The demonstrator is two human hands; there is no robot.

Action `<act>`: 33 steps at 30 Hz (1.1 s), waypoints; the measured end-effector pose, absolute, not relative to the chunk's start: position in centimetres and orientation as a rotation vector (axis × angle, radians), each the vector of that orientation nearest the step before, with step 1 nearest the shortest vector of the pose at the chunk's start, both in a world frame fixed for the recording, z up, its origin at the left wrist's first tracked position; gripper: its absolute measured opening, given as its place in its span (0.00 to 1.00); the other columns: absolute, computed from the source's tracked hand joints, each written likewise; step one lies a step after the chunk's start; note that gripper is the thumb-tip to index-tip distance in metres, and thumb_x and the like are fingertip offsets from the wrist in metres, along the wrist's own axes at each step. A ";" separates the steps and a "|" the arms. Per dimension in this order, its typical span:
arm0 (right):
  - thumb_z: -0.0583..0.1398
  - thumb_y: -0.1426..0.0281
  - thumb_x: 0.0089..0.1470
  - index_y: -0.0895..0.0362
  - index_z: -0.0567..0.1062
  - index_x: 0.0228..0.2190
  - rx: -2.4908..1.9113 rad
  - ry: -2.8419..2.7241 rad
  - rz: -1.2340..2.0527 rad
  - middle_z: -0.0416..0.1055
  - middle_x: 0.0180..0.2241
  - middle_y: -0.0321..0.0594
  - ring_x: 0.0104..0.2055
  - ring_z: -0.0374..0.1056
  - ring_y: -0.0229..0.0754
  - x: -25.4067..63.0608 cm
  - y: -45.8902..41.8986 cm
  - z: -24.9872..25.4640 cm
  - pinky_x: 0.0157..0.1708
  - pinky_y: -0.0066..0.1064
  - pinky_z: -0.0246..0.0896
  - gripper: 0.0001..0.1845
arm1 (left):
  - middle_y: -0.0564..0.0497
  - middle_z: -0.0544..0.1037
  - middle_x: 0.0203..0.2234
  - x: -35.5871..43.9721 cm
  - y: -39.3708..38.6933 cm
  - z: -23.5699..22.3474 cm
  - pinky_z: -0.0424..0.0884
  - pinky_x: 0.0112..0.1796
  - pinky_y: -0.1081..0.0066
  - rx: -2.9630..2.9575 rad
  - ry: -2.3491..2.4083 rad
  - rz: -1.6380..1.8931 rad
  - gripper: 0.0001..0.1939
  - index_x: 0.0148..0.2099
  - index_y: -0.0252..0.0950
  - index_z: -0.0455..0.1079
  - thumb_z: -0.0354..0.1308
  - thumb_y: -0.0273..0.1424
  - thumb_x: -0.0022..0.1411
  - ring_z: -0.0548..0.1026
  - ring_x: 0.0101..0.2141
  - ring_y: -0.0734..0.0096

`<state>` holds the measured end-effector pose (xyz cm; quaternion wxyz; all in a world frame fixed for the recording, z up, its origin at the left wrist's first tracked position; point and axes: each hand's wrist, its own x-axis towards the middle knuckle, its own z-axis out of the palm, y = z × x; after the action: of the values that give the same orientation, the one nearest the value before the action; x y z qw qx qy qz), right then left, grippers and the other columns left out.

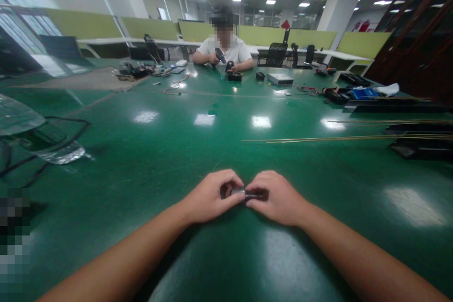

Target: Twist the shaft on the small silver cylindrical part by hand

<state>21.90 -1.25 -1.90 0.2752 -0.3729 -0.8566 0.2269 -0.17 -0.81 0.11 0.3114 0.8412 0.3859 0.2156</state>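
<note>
A small cylinder [254,195], silvery toward its left end and dark toward its right, lies level between my two bare hands, low over the green tabletop [141,174], near the middle of my view. My left hand [208,198] grasps the silvery end, fingers curled over the far side and thumb along the near one; my right hand [283,200] grips the dark end the same way. The fingertips nearly meet at the join, hiding much of the piece; exactly what it is, I cannot tell.

Good handling here, in my judgement, calls for both ends on one straight line, even thumb pressure and wrists low, since a tilt or a hard squeeze could make the smooth barrel slip.

Beyond my hands, thin brass-coloured rods [318,139] run off to the right; a clear plastic bottle [65,151] lies at left. Across the table, a co-worker in a white shirt [240,49] handles dark parts, a flat silver box [281,79] nearby.
</note>
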 end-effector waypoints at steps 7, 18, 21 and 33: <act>0.67 0.74 0.47 0.55 0.76 0.31 -1.008 -2.272 0.624 0.75 0.29 0.35 0.35 0.68 0.40 21.9 -1.6 -1.9 0.40 0.34 0.56 0.07 | 0.52 0.73 0.29 -0.1 -0.9 0.3 0.65 0.32 0.73 2.267 0.999 0.535 0.07 0.39 0.35 0.72 0.61 0.32 0.59 0.71 0.29 0.72; 0.66 0.72 0.50 0.55 0.79 0.29 -0.962 -2.295 0.633 0.75 0.28 0.35 0.34 0.68 0.39 21.9 -1.4 -1.9 0.41 0.34 0.55 0.02 | 0.53 0.72 0.29 -0.2 -0.9 -0.1 0.63 0.32 0.73 2.267 0.994 0.564 0.09 0.36 0.34 0.69 0.64 0.32 0.56 0.70 0.30 0.72; 0.66 0.72 0.50 0.55 0.79 0.30 -0.967 -2.314 0.640 0.76 0.28 0.35 0.34 0.68 0.39 22.1 -1.4 -1.8 0.41 0.33 0.56 0.02 | 0.53 0.72 0.29 -0.1 -0.8 -0.1 0.63 0.32 0.73 2.279 0.990 0.565 0.09 0.36 0.34 0.69 0.64 0.32 0.56 0.70 0.30 0.72; 0.66 0.71 0.50 0.55 0.80 0.30 -0.971 -2.338 0.639 0.76 0.29 0.36 0.34 0.69 0.40 22.4 -1.4 -1.7 0.40 0.33 0.56 0.02 | 0.53 0.71 0.30 -0.2 -0.8 0.0 0.63 0.32 0.73 2.292 0.991 0.547 0.09 0.36 0.34 0.69 0.64 0.32 0.56 0.69 0.30 0.71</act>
<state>22.43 -1.38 -1.66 0.2620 -0.3588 -0.8642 0.2362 -0.20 -0.81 0.01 0.2887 0.8584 0.3712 0.2049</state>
